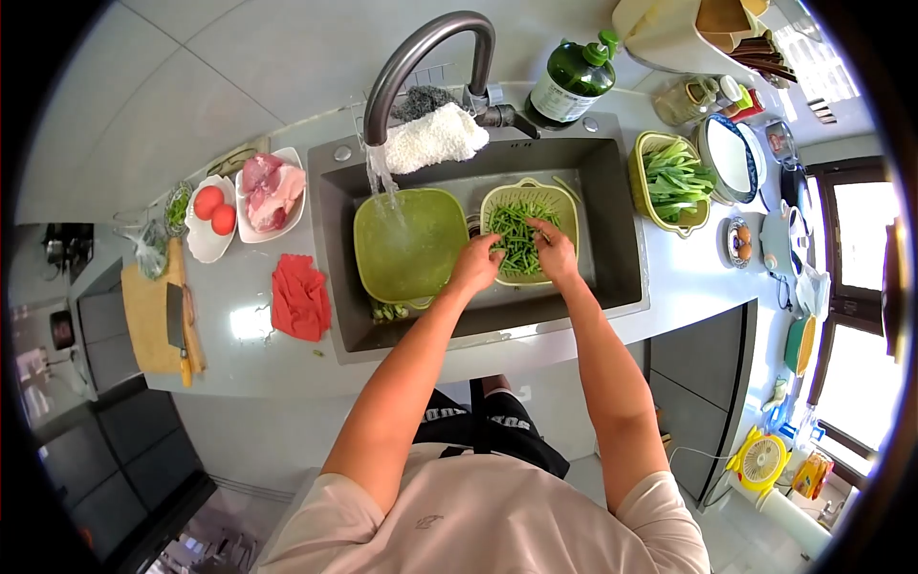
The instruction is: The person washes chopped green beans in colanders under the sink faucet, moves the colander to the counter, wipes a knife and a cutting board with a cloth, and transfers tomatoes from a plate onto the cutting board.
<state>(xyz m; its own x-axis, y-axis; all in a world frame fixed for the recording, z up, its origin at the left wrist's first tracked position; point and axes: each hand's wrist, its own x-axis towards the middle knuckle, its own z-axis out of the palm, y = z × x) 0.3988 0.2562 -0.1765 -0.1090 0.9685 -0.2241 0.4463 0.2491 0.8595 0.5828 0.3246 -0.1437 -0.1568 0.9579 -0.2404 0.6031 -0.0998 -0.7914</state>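
Cut green beans (517,251) lie in a pale green colander (532,188) on the right side of the sink. My left hand (475,263) reaches over the colander's left side, fingertips at the beans, thumb and fingers slightly apart. At the right side my right hand (555,254) has its thumb and fingers pinched together on a bit of green bean, though the fingertips are partly hidden. Left of the colander stands a green basin (411,251) holding water. A stream from the faucet (387,91) runs into it.
Around the sink (598,258) are a soap bottle (572,81), a basket of cut green leaves (643,182) and a red cloth (300,298). Further left are raw meat (272,194), tomatoes (216,209) and a cleaver (175,316) on a cutting board (143,311).
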